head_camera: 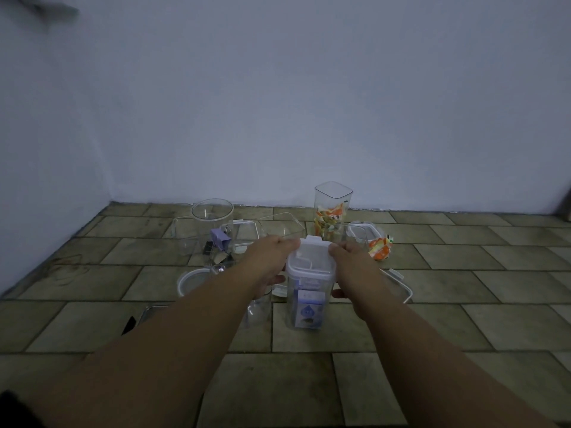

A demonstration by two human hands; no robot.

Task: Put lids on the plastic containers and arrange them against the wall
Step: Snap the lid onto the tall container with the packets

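Clear plastic, tall square container (306, 301), upright on the tiled floor (463, 319) at frame centre; a white and blue carton shows through its wall. White lid (310, 257) seated on its rim, flip tab raised at the lid's 12 o'clock edge.

Left hand (272, 261): at the lid's 9 o'clock side, thumb on the lid's top corner, fingers wrapped down the container's side, pressing inward.

Right hand (352, 267): at the lid's 3 o'clock side, thumb on the top corner, fingers curled down the wall, closed against the lid and container.

Round clear jar (213, 220): at 10 o'clock from the held container, lidless, holding a purple item and dark clips.

Tall clear canister (333, 208): at 1 o'clock, lidless, near the wall (278, 103), part filled with orange and green sachets.

Low container (367, 239): at 2 o'clock, just beyond the right hand, orange sachets (381, 248) inside; whether its white-edged lid is latched cannot be told.

Round white-rimmed lid (191, 281): flat on the floor at 9 o'clock, partly behind the left forearm.

Rectangular lid (398, 284): on the floor at 3 o'clock, partly hidden by the right wrist.
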